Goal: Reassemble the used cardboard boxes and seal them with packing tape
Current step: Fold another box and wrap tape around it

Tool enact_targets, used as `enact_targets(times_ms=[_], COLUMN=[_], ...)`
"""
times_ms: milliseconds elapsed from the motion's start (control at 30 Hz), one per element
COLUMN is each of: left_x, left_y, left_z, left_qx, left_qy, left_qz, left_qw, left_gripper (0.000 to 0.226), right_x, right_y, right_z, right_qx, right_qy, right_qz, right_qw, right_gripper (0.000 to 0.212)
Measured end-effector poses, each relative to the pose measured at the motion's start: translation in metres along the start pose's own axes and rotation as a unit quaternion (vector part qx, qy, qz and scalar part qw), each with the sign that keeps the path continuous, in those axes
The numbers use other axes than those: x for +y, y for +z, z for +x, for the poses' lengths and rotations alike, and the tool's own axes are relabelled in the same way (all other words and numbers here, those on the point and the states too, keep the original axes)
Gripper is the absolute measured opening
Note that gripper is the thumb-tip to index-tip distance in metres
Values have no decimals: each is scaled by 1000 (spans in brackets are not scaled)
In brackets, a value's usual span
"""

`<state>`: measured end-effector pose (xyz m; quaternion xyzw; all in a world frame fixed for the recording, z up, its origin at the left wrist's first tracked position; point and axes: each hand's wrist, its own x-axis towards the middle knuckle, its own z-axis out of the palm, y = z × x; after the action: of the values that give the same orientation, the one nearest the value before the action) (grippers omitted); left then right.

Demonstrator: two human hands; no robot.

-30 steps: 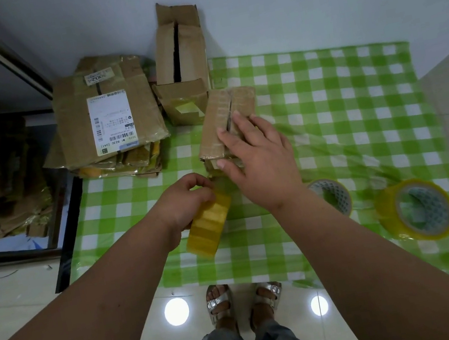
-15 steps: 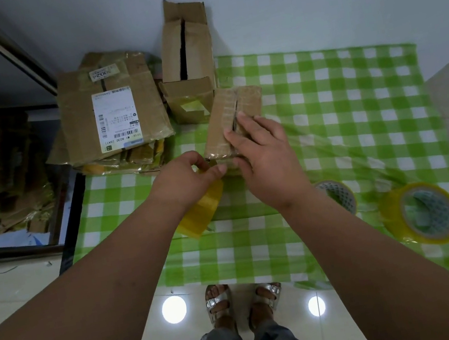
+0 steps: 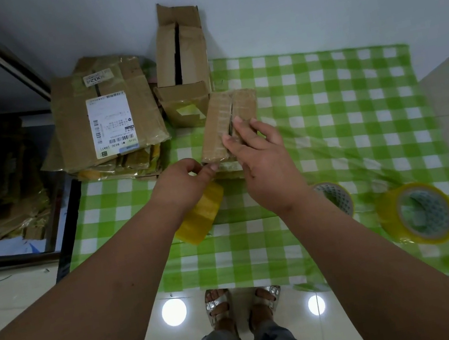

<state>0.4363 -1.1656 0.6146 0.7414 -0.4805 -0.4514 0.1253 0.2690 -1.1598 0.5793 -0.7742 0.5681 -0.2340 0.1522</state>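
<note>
a: the tablecloth is a check of bright green, paler green and white squares.
b: and the small box?
a: plain brown cardboard, with glossy clear tape striping its top. the flattened box is the same brown, with a white label printed in black barcodes and text.
b: the tape?
a: the held tape roll is translucent yellow. the big roll is yellow too, its core white with a green criss-cross pattern.
b: the sandals?
a: silver.
</note>
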Motion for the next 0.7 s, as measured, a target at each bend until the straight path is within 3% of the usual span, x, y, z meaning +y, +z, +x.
enact_targets(times_ms=[133, 233, 400, 500, 567, 633, 700], left_x=[-6, -15, -25, -22, -21, -21, -21], left_y=[-8, -15, -20, -22, -23, -24, -24], left_z=[-4, -13, -25, -32, -36, -38, -41], left_qx=[-58, -102, -126, -138, -141, -141, -142], left_qy=[-63, -95, -97, -81, -69, -58, -48], left_qz=[-138, -181, -205, -237, -255, -259, -257], left_qw=[987, 974, 966, 958, 954, 954, 955], left_gripper=[23, 10, 9, 10, 11, 14, 16], right_x=[-6, -5, -14, -19, -28, -43, -57], right_y=[-6, -11, -10, -9, -10, -10, -9], right_z=[-3, -8, -17, -28, -37, -46, -51], right_qx=[-31, -10, 111, 168, 119, 29, -45], right_qy=[34, 44, 117, 204, 265, 315, 367], right_qz=[38, 48, 41, 113, 191, 247, 367], right_qw=[998, 998, 986, 958, 938, 916, 854], right_gripper=[58, 53, 43, 22, 5, 15, 25])
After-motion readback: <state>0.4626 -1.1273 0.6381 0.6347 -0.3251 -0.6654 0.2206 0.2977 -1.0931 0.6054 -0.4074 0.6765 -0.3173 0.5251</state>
